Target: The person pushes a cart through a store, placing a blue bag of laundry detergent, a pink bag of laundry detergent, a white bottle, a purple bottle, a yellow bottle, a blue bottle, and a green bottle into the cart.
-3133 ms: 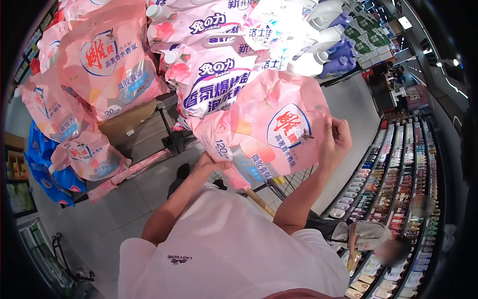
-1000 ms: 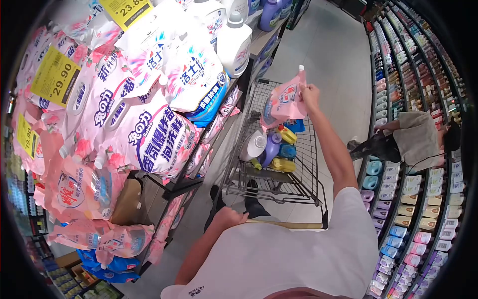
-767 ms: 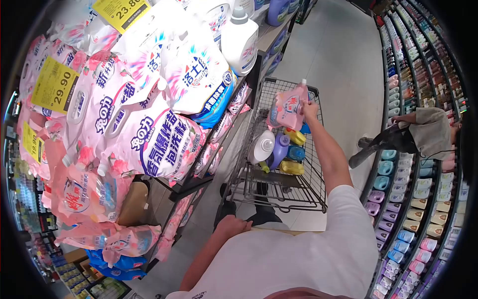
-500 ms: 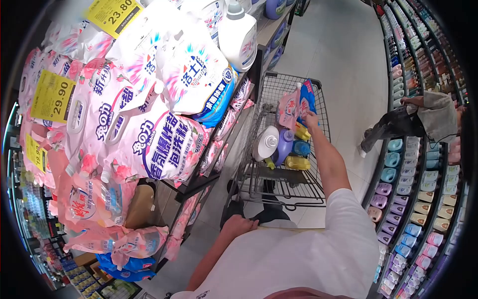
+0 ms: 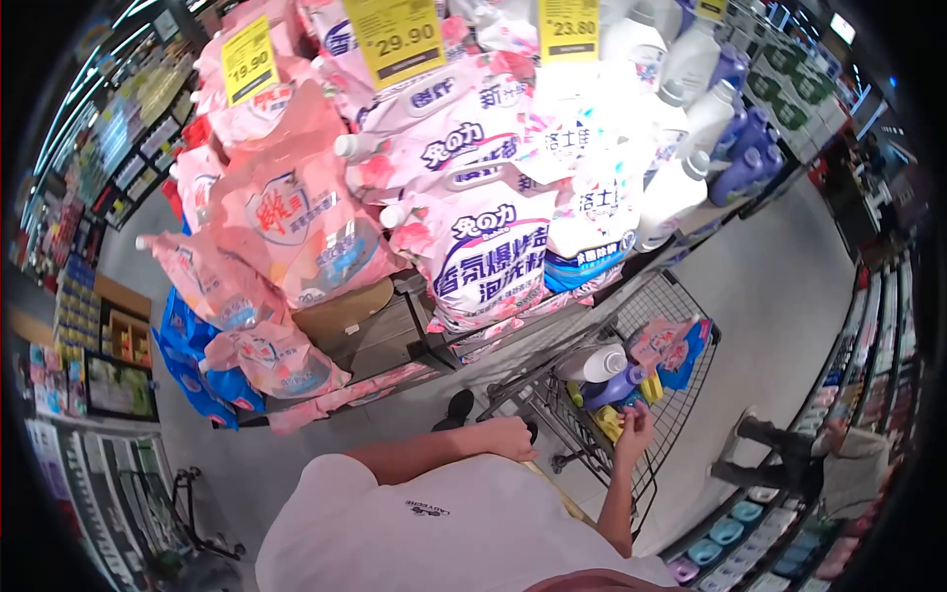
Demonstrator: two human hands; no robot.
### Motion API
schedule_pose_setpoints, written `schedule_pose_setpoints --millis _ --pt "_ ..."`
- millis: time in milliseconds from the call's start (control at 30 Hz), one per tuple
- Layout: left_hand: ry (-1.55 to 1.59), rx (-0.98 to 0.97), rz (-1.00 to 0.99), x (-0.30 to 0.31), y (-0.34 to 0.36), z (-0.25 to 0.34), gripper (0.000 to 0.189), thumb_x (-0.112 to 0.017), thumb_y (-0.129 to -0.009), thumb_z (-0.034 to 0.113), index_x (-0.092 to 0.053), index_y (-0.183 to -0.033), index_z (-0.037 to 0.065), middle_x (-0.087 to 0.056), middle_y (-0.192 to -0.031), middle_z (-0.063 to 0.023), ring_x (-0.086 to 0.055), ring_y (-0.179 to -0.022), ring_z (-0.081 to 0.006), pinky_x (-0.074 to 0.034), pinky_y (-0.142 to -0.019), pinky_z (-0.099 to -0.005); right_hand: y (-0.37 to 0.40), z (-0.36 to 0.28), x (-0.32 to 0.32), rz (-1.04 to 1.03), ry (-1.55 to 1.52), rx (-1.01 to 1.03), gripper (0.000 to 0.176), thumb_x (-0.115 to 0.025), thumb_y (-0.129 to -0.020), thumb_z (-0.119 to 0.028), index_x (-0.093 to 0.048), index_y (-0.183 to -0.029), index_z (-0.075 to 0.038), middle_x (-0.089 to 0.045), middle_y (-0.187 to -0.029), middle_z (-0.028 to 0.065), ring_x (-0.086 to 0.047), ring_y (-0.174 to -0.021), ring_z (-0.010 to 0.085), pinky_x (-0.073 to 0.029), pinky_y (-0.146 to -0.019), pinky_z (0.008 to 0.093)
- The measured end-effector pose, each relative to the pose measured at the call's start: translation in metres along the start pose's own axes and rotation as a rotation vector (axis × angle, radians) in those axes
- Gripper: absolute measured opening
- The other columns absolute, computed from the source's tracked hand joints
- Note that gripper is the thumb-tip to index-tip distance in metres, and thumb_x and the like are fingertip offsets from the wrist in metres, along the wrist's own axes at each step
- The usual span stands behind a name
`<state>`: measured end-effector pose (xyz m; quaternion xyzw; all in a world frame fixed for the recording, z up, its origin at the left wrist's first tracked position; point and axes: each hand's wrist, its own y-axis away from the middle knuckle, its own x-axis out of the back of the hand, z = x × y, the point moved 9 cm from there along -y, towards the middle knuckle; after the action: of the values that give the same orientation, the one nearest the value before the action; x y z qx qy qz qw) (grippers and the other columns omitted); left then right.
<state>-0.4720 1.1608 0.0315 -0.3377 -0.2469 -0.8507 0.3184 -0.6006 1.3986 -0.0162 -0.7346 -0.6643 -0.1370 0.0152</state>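
My right hand [image 5: 634, 431] hovers over the near side of a wire shopping cart [image 5: 681, 419], its fingers loosely apart and nothing visible in them. Just beyond it in the cart lie a yellow bottle [image 5: 609, 425], a purple bottle [image 5: 610, 389] and a white bottle [image 5: 590, 364]. Farther in, a pink bag [image 5: 658, 342] rests against a blue bag [image 5: 687, 357]. My left hand [image 5: 510, 438] is curled closed in front of my waist, close to the cart's near end. Whatever its fingers may hold is hidden.
A display shelf [image 5: 395, 340] stacked with pink detergent bags [image 5: 483, 252] and white bottles [image 5: 674, 197] stands ahead, under yellow price tags [image 5: 397, 39]. Shelves of bottles [image 5: 725, 531] line the right side. Another person [image 5: 789, 459] stands in the aisle beyond the cart.
My right hand has let go of the blue bag, which stays in the cart, and has drawn back toward me. My view has swung left toward the pink bags. My left hand remains closed.
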Motion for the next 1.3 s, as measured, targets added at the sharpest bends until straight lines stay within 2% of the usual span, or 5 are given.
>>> schedule_pose_setpoints --millis 333,533,733,967,1300 --pt "-0.103 -0.166 0.248 0.014 -0.015 -0.003 0.043 -0.057 -0.092 0.035 -0.065 -0.061 0.006 -0.061 -0.058 -0.012 -0.063 -0.059 -0.0341 -0.047 -0.055 -0.0447 0.093 -0.118 -0.145 -0.44 0.381 0.443 0.028 -0.054 -0.093 0.004 -0.06 -0.121 0.003 -0.065 -0.105 0.0166 -0.064 -0.093 0.0308 -0.052 -0.081 0.0349" --pt "-0.046 -0.029 0.814 0.082 0.044 -0.034 0.018 -0.063 -0.089 0.021 -0.068 -0.084 0.005 -0.063 -0.078 -0.0062 -0.064 -0.082 -0.0251 -0.05 -0.093 -0.0427 0.09 -0.105 -0.162 -0.503 0.332 0.42 0.023 -0.056 -0.099 -0.01 -0.061 -0.117 0.003 -0.065 -0.106 0.0212 -0.064 -0.097 0.0364 -0.05 -0.083 0.0433" --pt "0.067 -0.035 0.703 0.065 0.034 -0.051 0.04 -0.062 -0.087 0.009 -0.059 -0.126 0.004 -0.059 -0.126 -0.0104 -0.055 -0.121 -0.028 -0.043 -0.108 -0.042 0.095 -0.048 -0.187 -0.736 0.54 0.216 0.03 -0.051 -0.103 -0.025 -0.063 -0.1 0.002 -0.064 -0.09 0.0288 -0.062 -0.086 0.0475 -0.049 -0.071 0.0513" --pt "0.274 -0.057 0.685 0.062 0.01 -0.07 0.047 -0.051 -0.085 -0.01 -0.056 -0.131 0.002 -0.06 -0.129 -0.0161 -0.055 -0.122 -0.0349 -0.043 -0.106 -0.0426 0.084 -0.039 -0.103 -0.905 0.561 -0.109 0.043 -0.051 -0.103 -0.035 -0.065 -0.102 0.005 -0.068 -0.087 0.0265 -0.066 -0.081 0.0405 -0.05 -0.074 0.0454" --pt "0.259 0.023 0.665 0.093 -0.032 -0.071 0.04 -0.049 -0.093 -0.006 -0.057 -0.131 0.0 -0.061 -0.13 -0.0171 -0.057 -0.123 -0.0352 -0.043 -0.107 -0.0426 0.052 0.047 0.076 -0.391 0.562 -0.495 0.041 -0.059 -0.098 -0.036 -0.07 -0.097 0.004 -0.072 -0.091 0.022 -0.068 -0.087 0.0414 -0.052 -0.078 0.0458"
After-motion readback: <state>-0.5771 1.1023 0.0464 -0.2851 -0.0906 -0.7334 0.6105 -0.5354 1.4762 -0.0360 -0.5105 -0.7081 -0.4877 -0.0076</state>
